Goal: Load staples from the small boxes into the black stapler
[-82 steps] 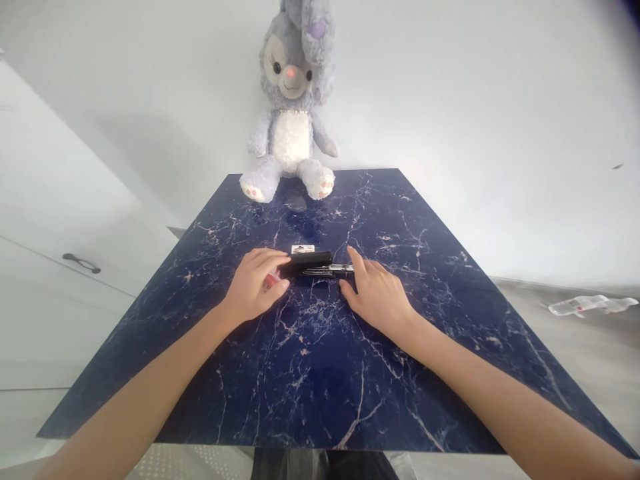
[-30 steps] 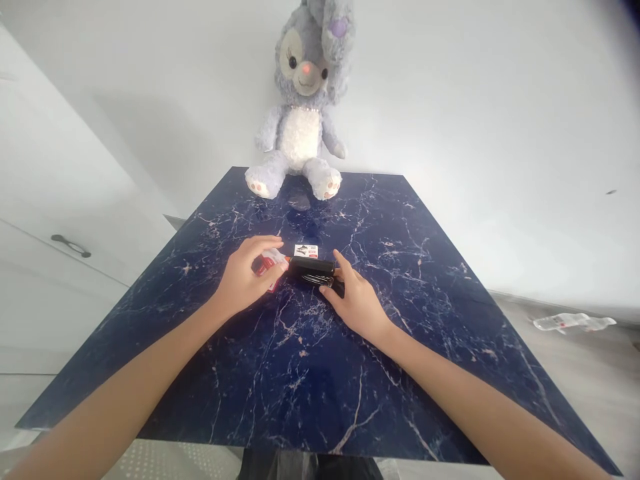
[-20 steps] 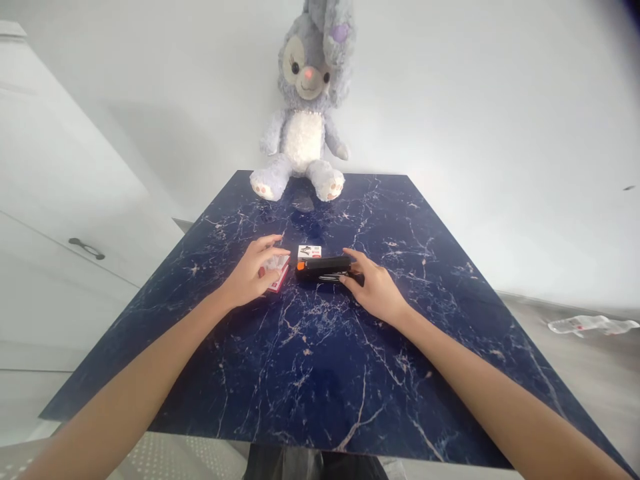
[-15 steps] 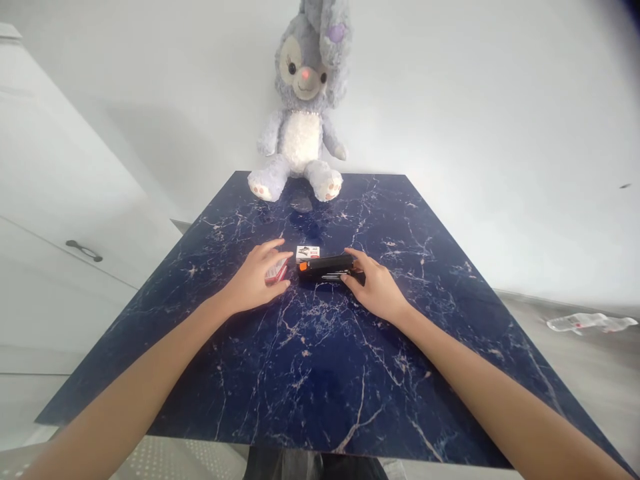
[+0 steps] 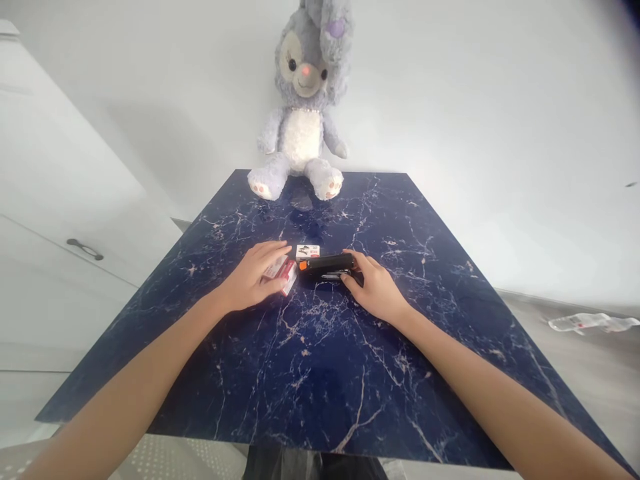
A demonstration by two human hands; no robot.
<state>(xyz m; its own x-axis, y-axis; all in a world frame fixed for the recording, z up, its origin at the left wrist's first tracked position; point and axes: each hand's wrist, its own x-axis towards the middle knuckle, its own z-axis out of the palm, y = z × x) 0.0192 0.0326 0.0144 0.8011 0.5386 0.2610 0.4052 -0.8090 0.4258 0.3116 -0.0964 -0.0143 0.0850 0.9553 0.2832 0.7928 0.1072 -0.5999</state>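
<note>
- Here, the black stapler point(image 5: 327, 264) lies flat on the tabletop point(image 5: 320, 373), near its middle, with its orange end pointing to my left.
- My right hand point(image 5: 379, 288) is clamped on the stapler's right end, with the fingers over the top and the thumb at the near side.
- My left hand point(image 5: 251, 281) is closed on a small red-and-white box point(image 5: 287, 275), with the fingers laid across its top and the thumb at its near edge.
- That box sits just beside the stapler's orange end. My fingers cover most of it, so I cannot tell whether it is open or what is in it.
- A smaller white box point(image 5: 307, 252) lies flat just behind the stapler. It looks closed and nothing inside it shows.
- A grey plush rabbit point(image 5: 302, 113) sits upright at the far edge of the tabletop, against the white wall.
- To my left stands a white cabinet point(image 5: 55, 220) with a dark handle point(image 5: 85, 249).
- To my right a clear plastic bottle point(image 5: 585, 323) lies on its side on the floor point(image 5: 575, 373).
</note>
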